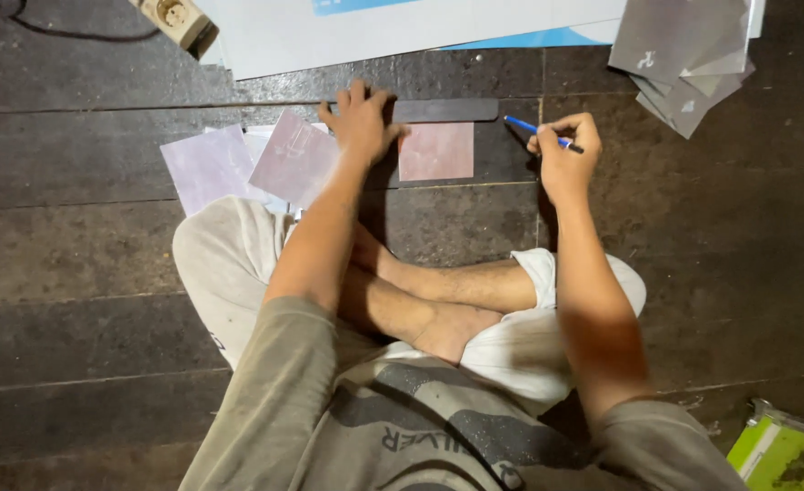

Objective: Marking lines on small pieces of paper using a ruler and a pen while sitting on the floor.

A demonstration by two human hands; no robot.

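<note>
Pinched in right hand (565,150): slim blue pen (540,133).

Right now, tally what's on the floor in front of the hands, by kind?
Pinkish sheets by the left hand: 3 clearly visible
Dark ruler under the left hand's fingers: 1
Blue pen in the right hand: 1
Grey sheet stack, top right: 1
Total: 6
</note>
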